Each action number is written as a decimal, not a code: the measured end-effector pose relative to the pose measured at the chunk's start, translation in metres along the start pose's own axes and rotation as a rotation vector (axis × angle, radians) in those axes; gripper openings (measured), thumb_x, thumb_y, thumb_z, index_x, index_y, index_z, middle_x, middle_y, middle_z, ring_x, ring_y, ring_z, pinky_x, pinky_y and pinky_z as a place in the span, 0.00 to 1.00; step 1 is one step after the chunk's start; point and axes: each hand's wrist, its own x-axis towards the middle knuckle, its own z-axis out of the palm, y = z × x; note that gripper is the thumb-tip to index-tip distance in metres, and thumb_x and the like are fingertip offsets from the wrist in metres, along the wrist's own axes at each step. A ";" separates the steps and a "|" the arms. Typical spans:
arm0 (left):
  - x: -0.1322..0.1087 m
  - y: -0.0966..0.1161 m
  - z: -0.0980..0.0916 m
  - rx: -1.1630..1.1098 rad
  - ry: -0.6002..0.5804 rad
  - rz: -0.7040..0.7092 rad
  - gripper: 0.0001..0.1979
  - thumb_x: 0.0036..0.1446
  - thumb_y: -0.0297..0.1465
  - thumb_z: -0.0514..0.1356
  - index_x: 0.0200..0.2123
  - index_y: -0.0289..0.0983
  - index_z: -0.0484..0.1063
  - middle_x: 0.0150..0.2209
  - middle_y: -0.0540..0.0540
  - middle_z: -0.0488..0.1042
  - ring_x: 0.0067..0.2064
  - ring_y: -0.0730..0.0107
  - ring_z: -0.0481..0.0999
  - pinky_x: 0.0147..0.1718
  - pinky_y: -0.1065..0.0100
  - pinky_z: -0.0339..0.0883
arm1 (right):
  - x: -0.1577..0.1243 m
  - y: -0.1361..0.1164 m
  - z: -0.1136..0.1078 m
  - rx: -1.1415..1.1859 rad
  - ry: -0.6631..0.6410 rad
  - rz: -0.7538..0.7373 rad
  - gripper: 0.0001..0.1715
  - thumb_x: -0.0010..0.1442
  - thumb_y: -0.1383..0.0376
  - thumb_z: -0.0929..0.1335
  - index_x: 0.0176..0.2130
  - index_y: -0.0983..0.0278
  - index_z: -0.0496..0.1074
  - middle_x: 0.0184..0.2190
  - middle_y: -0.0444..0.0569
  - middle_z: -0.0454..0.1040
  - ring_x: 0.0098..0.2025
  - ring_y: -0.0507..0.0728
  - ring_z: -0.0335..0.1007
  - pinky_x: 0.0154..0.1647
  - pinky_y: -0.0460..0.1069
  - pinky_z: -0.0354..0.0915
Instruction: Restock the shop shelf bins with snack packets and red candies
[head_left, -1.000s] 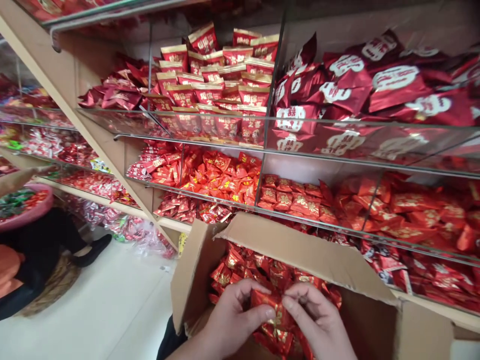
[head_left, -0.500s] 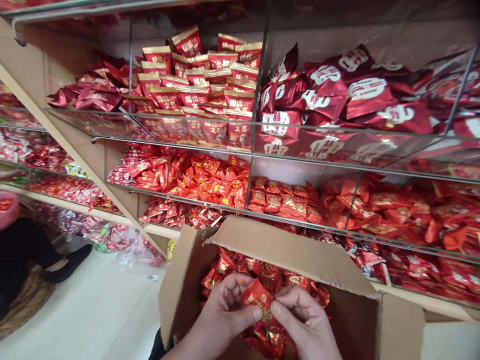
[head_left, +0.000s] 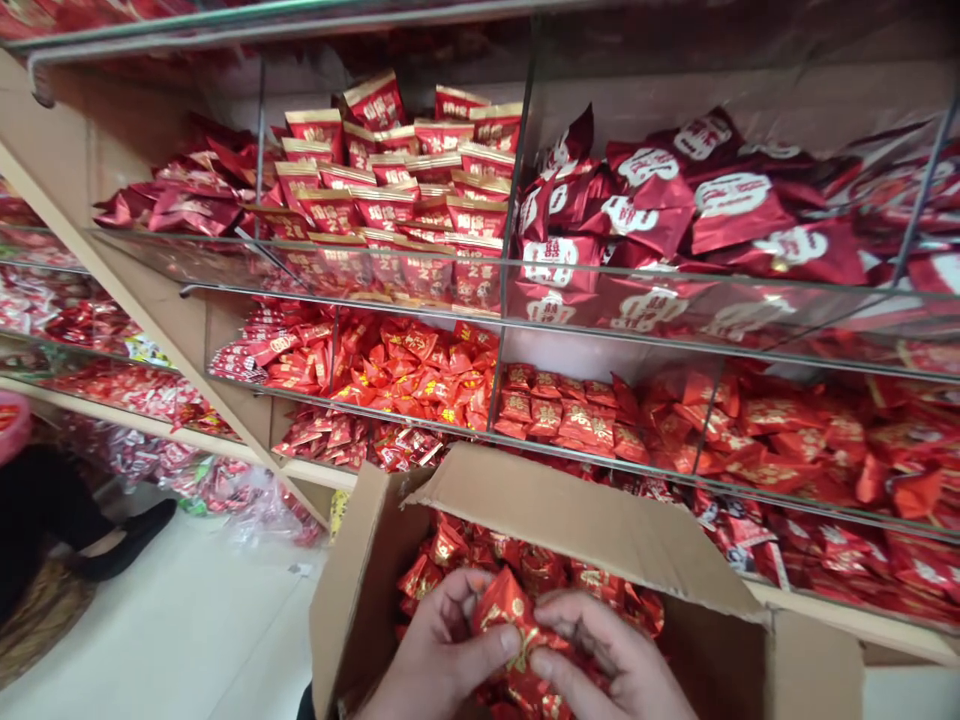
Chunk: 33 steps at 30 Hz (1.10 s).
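Packet (head_left: 508,612): red, pinched between your left hand (head_left: 442,655) and right hand (head_left: 611,660), thumbs and fingers closed on it, held over the box (head_left: 600,515) of like packets.

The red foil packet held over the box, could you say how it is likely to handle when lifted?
The red foil packet looks light: fingertips of the left hand and right hand pinch it alone. Its glossy, creased wrapper probably feels slippery and crumples easily.

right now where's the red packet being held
In the head view, bottom centre: the red packet is pinched between the left hand and right hand, above the open cardboard box of packets.
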 end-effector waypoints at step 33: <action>0.039 0.048 0.057 0.206 -0.107 0.091 0.19 0.44 0.34 0.64 0.40 0.34 0.65 0.17 0.55 0.69 0.20 0.79 0.67 0.24 0.75 0.62 | -0.002 0.008 -0.047 -0.764 0.379 -0.849 0.19 0.51 0.77 0.65 0.43 0.63 0.66 0.46 0.55 0.69 0.51 0.57 0.62 0.45 0.54 0.66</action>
